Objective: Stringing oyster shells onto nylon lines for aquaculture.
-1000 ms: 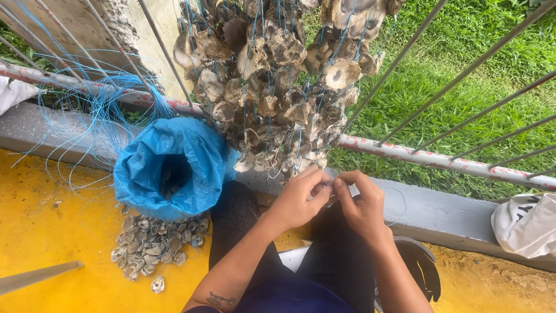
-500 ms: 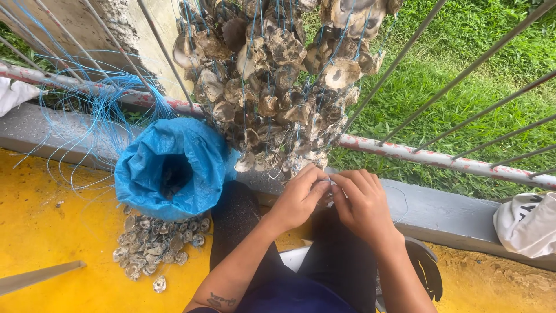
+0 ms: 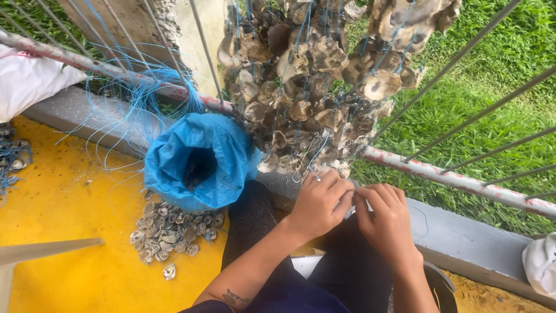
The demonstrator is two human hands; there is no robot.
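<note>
Low in the middle of the frame, the left hand and the right hand meet knuckle to knuckle, fingers curled inward and pinched on something small and pale between them, too hidden to name, though a thin blue string runs down to the left fingertips, so the hands seem to be working that line; both are closed in a fine grip rather than slack. They sit just below the big hanging cluster of grey-brown oyster shells threaded on blue strings, which fills the upper middle and hangs against the slanting metal rods of a railing, probably so the strands stay straight and within reach; its lowest shells are just above the left hand. To the left of centre, a crumpled blue plastic bag with a dark open mouth leans on the grey concrete kerb, near the left forearm; at its foot, a loose heap of small shells lies on the yellow painted floor. A tangle of loose blue line spreads over the rusty painted rail in the upper left; a white sack sits at the far left edge, and another white bundle at the lower right; green grass lies beyond the rods. The person's dark-clothed knees rise under the wrists; the dense shells and rods crowd the space above the hands.
</note>
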